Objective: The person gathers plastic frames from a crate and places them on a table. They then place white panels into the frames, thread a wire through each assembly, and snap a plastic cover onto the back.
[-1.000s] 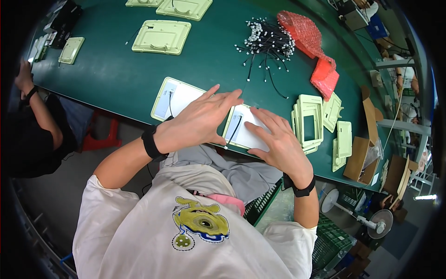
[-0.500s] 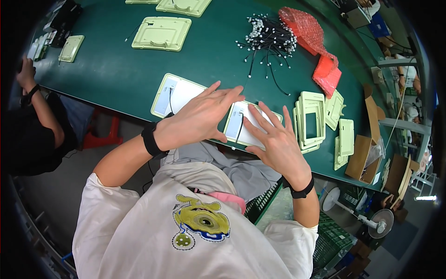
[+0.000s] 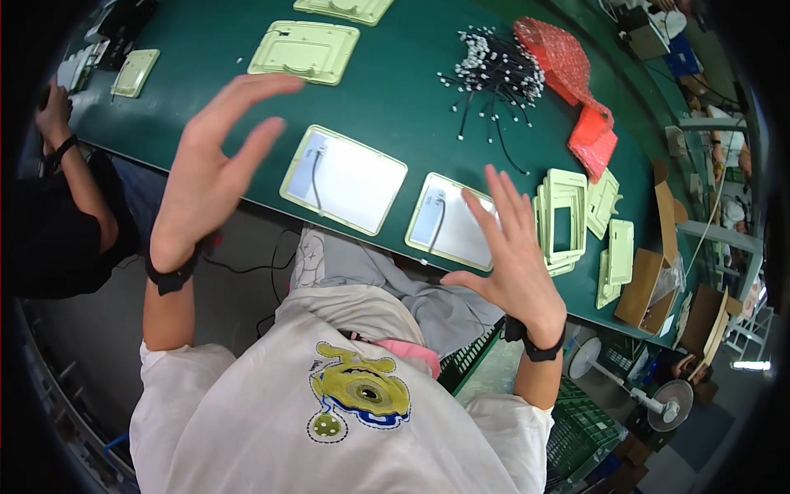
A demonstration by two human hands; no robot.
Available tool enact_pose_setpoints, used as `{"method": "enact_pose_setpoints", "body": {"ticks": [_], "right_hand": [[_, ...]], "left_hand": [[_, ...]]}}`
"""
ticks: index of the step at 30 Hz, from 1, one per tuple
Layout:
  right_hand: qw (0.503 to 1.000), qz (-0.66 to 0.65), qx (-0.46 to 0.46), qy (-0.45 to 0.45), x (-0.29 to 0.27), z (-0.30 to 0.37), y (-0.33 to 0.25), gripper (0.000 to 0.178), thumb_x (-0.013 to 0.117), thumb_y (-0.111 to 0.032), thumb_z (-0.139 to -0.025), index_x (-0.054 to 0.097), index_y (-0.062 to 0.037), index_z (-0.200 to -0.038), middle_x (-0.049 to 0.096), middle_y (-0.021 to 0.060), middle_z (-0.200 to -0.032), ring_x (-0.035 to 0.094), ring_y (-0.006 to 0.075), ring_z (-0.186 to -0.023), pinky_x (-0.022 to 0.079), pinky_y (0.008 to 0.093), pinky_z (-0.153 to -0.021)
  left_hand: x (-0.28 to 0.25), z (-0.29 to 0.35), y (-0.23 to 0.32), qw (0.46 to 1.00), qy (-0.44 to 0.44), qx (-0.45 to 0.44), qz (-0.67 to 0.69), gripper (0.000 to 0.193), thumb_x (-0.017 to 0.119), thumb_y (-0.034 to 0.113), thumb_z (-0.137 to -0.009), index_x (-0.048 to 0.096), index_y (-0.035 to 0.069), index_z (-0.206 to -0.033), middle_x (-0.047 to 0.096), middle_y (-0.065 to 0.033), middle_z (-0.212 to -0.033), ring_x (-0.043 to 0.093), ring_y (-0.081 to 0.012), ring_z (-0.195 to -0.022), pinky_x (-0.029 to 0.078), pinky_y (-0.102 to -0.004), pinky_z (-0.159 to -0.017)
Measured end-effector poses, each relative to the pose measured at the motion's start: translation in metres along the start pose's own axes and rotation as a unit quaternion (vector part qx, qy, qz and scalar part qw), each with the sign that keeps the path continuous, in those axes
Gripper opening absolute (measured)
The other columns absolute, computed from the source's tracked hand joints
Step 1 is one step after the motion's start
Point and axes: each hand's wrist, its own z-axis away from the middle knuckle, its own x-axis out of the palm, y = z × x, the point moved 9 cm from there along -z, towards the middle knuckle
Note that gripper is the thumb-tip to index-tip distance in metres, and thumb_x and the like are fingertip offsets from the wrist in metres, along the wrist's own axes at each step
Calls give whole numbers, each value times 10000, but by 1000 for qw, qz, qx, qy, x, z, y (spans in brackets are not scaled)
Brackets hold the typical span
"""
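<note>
Two pale yellow-green frames with white panels lie side by side at the table's near edge: a left panel (image 3: pixel 358 185) and a right panel (image 3: pixel 469 243). Each carries a short black cable on its bluish end. My left hand (image 3: pixel 206 169) is raised to the left of the left panel, empty, its thumb and fingers apart. Its fingertips come near a pale green cover (image 3: pixel 317 53) lying farther back. Over the outer end of the right panel hovers my right hand (image 3: pixel 522 267), holding nothing, fingers spread; it hides part of that panel. Whether it touches cannot be told.
Behind lie a bundle of black cables (image 3: pixel 494 70) with white connectors and red bubble wrap (image 3: pixel 592 140). Stacked pale green frames (image 3: pixel 568 214) and a cardboard box (image 3: pixel 646 288) stand right. A co-worker's hand (image 3: pixel 56 115) is at the far left.
My left hand has lifted off the panels and swung left, uncovering the left panel. The right hand has shifted slightly right and down, showing more of the right panel. The view has moved slightly.
</note>
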Motion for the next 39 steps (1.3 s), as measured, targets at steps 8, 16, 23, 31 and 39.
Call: {"method": "enact_pose_setpoints", "body": {"ticks": [8,16,23,31,39], "right_hand": [[992,-10,-127,21,21,-64,-118,843,932,-269,-790,559,-55,-1515,475,259,-1608,477,454,-1480,381,599,-1245],[989,140,-38,-40,63,-78,-105,748,894,-182,-833,579,-88,-1504,461,247,-1612,484,489,-1435,448,590,-1192],[990,117,-40,-72,71,-83,-98,707,881,-124,-827,615,-94,-1481,433,256,-1622,481,469,-1412,509,527,-1134],[993,93,-44,-62,79,-84,-105,700,866,-130,-841,603,-29,-1483,429,254,-1627,466,460,-1390,502,517,-1130],[990,127,-32,-51,84,-82,-109,736,871,-172,-841,591,-29,-1506,419,269,-1636,458,471,-1389,436,602,-1152]], "left_hand": [[41,28,-43,984,-118,-75,107,828,779,-35,-854,472,82,-1614,496,-123,-1608,621,-320,-1276,544,-376,-1044],[66,34,-47,988,-114,-22,99,921,882,34,-782,472,88,-1605,451,-125,-1659,518,-326,-1451,514,-408,-1138],[68,35,-45,989,-121,-12,82,812,889,39,-786,549,60,-1523,448,-146,-1652,521,-354,-1439,519,-424,-1147],[75,38,-44,989,-118,-16,90,734,901,58,-792,620,104,-1468,437,-128,-1671,580,-338,-1320,578,-418,-992],[75,31,-39,992,-93,-23,80,556,844,56,-871,653,14,-1391,513,-170,-1569,655,-345,-1172,587,-415,-967]]}}
